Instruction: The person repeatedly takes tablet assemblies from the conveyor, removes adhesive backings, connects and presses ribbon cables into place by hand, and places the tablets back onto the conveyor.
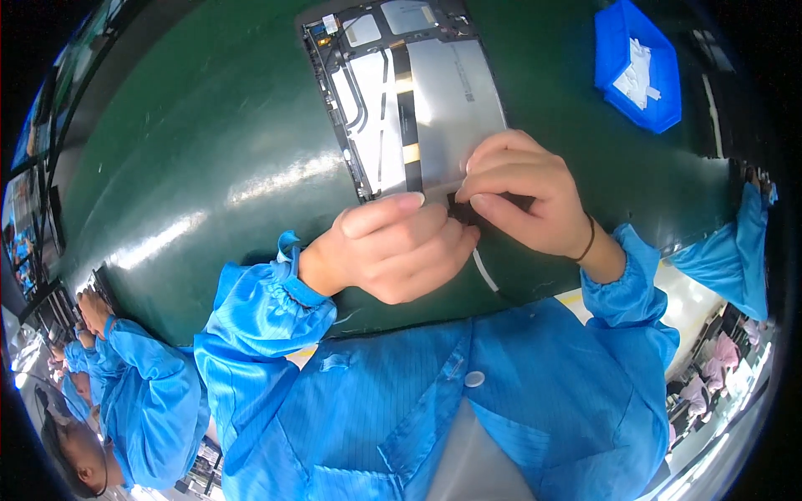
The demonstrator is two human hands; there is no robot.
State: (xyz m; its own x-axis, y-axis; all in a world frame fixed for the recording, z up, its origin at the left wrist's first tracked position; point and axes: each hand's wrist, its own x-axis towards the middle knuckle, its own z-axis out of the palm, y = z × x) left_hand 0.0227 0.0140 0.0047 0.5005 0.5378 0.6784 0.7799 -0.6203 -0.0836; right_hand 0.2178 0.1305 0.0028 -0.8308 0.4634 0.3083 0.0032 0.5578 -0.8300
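Just beyond both hands: opened tablet-like device (455,100), innards up, near end at the fingertips.
Left hand (401,246) curled at that end, thumb along the edge; grip hidden. Right hand (530,192) bunched at the near right corner, thumb and fingers narrow; can't tell what's pinched. Dark ribbon (408,121) runs away from left thumb. White strip (485,271) just below the fingertips, attachment unclear. Blue bin (611,50) with white pieces (637,73) ahead and right of right hand; green table (200,108) under all. Risk, my read: uneven pull at the corner could crease the ribbon; bare fingertips could smudge or dent the silver panel (447,125).
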